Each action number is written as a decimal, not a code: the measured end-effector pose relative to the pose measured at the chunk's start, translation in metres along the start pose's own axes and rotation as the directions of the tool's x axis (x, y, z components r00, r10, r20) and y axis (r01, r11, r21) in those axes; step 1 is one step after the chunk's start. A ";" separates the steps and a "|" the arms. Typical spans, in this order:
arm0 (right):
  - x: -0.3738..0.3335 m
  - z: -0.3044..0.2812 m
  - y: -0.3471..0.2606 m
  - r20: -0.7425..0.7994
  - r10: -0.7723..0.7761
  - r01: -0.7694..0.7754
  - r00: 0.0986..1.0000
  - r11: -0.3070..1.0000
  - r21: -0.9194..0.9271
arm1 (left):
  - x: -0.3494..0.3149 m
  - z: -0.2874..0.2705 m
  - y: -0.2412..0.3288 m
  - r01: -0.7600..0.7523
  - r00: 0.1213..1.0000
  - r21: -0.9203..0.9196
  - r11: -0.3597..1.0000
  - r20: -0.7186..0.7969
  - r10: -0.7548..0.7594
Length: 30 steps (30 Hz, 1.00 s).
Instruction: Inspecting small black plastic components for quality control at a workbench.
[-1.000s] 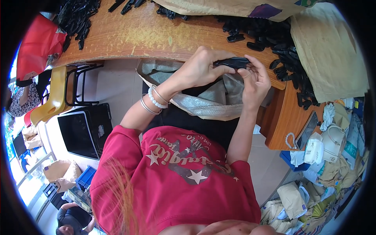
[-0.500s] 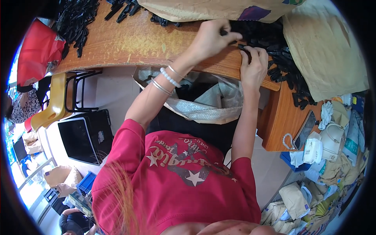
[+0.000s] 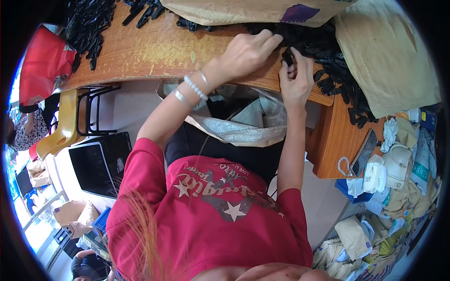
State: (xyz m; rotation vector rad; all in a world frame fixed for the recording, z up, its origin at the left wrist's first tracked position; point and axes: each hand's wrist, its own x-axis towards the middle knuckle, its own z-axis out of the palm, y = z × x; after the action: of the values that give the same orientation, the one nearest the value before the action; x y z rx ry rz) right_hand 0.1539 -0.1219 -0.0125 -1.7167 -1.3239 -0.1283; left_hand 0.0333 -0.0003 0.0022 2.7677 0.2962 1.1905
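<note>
My right hand (image 3: 297, 80) is closed on a small black plastic piece (image 3: 287, 56), pinched upright between thumb and fingers just above the wooden table (image 3: 183, 51). To its left, my left hand (image 3: 249, 52) has its fingers bent together, their tips close to that piece; what they hold, if anything, is hidden. Bracelets circle the left wrist. Just beyond both hands lies a heap of similar narrow black pieces (image 3: 344, 77), spreading right along the table and partly under a large brown paper bag (image 3: 248, 11).
More black pieces (image 3: 86, 35) are heaped at the far left, near a red bag (image 3: 44, 68). A second paper bag (image 3: 386, 61) stands at right. An open woven sack (image 3: 234, 133) sits below the table edge. A phone (image 3: 364, 152) lies on the side desk (image 3: 330, 154).
My right hand has lifted slightly and turned, now showing the black piece upright in its fingers. My left hand has shifted a little left and down, its thumb no longer stretched out.
</note>
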 end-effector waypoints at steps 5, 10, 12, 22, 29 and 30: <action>-0.009 0.004 -0.001 -0.097 0.143 -0.107 0.985 0.945 0.308 | -0.018 -0.046 0.022 0.245 0.969 -0.067 0.967 -0.017 -0.246; -0.002 -0.008 -0.015 0.151 0.422 -0.402 0.894 0.607 0.686 | -0.008 -0.068 0.013 0.255 0.906 0.054 0.965 0.337 -0.258; -0.003 -0.009 -0.013 0.180 0.448 -0.412 0.876 0.502 0.760 | 0.004 -0.056 -0.001 0.338 0.872 -0.074 0.938 0.399 -0.283; -0.007 -0.008 -0.019 0.348 0.462 -0.559 0.816 0.479 0.677 | -0.023 -0.051 -0.027 0.394 0.835 0.063 0.917 0.391 -0.386; -0.016 -0.005 -0.060 0.339 0.287 -0.444 0.896 0.614 0.652 | -0.025 -0.063 0.004 0.688 0.724 -0.467 0.555 0.487 -0.487; -0.016 -0.004 -0.062 0.341 0.285 -0.444 0.896 0.614 0.652 | -0.029 -0.058 0.006 0.654 0.756 -0.528 0.542 0.417 -0.505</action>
State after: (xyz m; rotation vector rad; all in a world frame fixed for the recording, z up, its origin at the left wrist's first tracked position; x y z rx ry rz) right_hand 0.0993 -0.1368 0.0170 -1.2719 -0.9264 0.7510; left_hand -0.0274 -0.0110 0.0222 1.8958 0.5971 0.6234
